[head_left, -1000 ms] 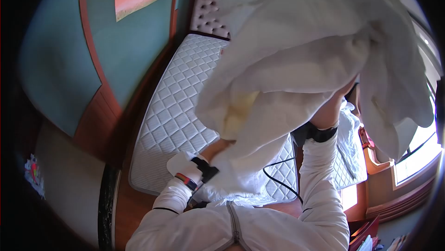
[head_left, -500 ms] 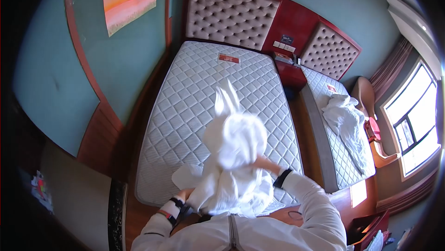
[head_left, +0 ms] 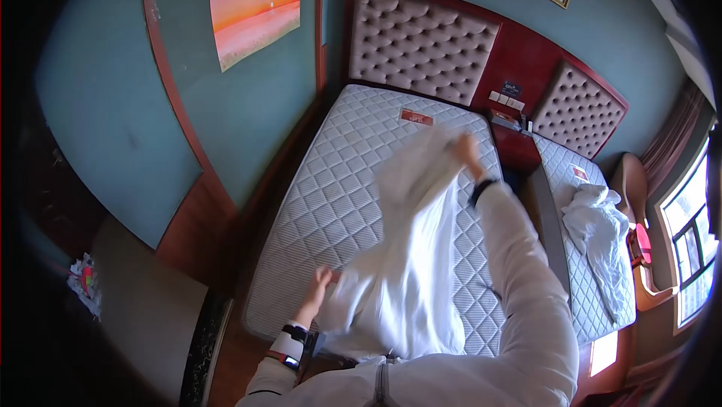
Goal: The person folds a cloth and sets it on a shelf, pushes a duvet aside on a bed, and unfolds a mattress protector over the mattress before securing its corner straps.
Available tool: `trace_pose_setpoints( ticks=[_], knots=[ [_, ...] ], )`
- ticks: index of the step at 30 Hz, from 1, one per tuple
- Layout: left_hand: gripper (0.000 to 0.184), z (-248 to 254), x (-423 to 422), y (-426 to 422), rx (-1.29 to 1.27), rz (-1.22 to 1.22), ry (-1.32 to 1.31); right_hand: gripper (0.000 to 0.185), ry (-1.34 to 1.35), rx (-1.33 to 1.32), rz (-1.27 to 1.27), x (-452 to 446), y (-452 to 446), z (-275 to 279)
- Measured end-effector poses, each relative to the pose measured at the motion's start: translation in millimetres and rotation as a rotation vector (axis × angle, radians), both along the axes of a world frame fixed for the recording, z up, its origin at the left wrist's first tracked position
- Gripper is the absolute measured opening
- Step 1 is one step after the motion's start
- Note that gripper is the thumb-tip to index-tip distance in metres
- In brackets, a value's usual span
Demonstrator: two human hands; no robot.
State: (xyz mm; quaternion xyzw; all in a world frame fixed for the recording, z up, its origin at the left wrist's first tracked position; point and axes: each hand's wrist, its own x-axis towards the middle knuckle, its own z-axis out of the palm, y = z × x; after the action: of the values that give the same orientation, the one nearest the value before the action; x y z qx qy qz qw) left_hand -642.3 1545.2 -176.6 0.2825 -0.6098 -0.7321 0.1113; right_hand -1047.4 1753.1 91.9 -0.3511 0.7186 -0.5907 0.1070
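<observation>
A white bed sheet hangs in loose folds over the lower half of the near mattress, its upper part blurred by motion. High over the mattress, my right hand grips one end of the cloth, arm stretched forward. Closer to my body, my left hand is closed at the sheet's left edge, its fingers partly hidden. The mattress is bare and quilted, with a red label near the headboard.
A tufted headboard stands behind the mattress. To the right are a nightstand and a second mattress with crumpled white bedding. A red-topped stool sits by the window. A wall runs along the left.
My right hand has swung forward and up, pulling the bundled sheet out into a long stretch. My left hand has lifted slightly and moved right. The view has shifted left.
</observation>
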Motion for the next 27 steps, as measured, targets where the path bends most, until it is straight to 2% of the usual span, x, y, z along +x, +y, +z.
trace_pose_setpoints(
  ticks=[2,3,4,5,6,8,11,13,14,16,17,18,19,20,22,23,25,27],
  knots=[
    [0.058,22,-24,-32,-0.064,0.102,0.218,0.066,0.129,-0.381,-0.032,-13,-5,124],
    [0.063,52,-24,-36,-0.120,0.094,0.261,0.067,0.177,-0.434,-0.044,-14,-5,162],
    [0.065,33,-34,-45,-0.172,0.131,0.288,0.076,0.105,-0.271,-0.099,0,-1,189],
    [0.066,11,-41,-50,-0.221,0.159,0.309,0.090,0.372,-0.219,-0.144,-45,1,184],
    [0.068,15,-36,-42,-0.218,0.122,0.210,0.091,0.345,-0.165,-0.239,-52,5,173],
    [0.073,30,-20,-20,-0.216,0.036,0.007,0.093,0.369,0.040,-0.351,-64,23,130],
    [0.076,-28,-3,-1,-0.157,-0.133,-0.140,0.089,0.474,0.420,-0.365,-84,79,-2],
    [0.076,-52,9,17,-0.140,-0.238,-0.227,0.085,0.097,0.533,-0.330,-39,129,-86],
    [0.077,-64,15,27,-0.118,-0.289,-0.266,0.086,0.012,0.562,-0.191,-35,166,-145],
    [0.079,-75,29,53,-0.088,-0.356,-0.367,0.074,-0.392,0.615,-0.303,75,205,-175],
    [0.080,-88,38,62,-0.106,-0.428,-0.409,0.062,-0.540,0.467,-0.265,95,241,-244],
    [0.080,-108,42,71,-0.127,-0.495,-0.448,0.052,-0.629,0.501,-0.203,128,266,-280],
    [0.081,-131,45,78,-0.150,-0.560,-0.481,0.048,-0.816,0.506,-0.319,174,276,-293],
    [0.085,-155,52,84,-0.169,-0.631,-0.513,0.046,-0.922,0.393,-0.252,201,310,-374],
    [0.086,-168,62,99,-0.150,-0.747,-0.554,0.040,-1.116,0.736,-0.319,268,308,-392],
    [0.087,-172,66,106,-0.141,-0.805,-0.576,0.042,-1.160,0.820,-0.257,296,311,-411],
    [0.086,-171,69,118,-0.140,-0.898,-0.613,0.048,-1.072,1.058,-0.148,342,305,-455],
    [0.085,-163,68,127,-0.094,-0.961,-0.646,0.054,-0.918,1.133,-0.151,374,298,-484]
  ],
)
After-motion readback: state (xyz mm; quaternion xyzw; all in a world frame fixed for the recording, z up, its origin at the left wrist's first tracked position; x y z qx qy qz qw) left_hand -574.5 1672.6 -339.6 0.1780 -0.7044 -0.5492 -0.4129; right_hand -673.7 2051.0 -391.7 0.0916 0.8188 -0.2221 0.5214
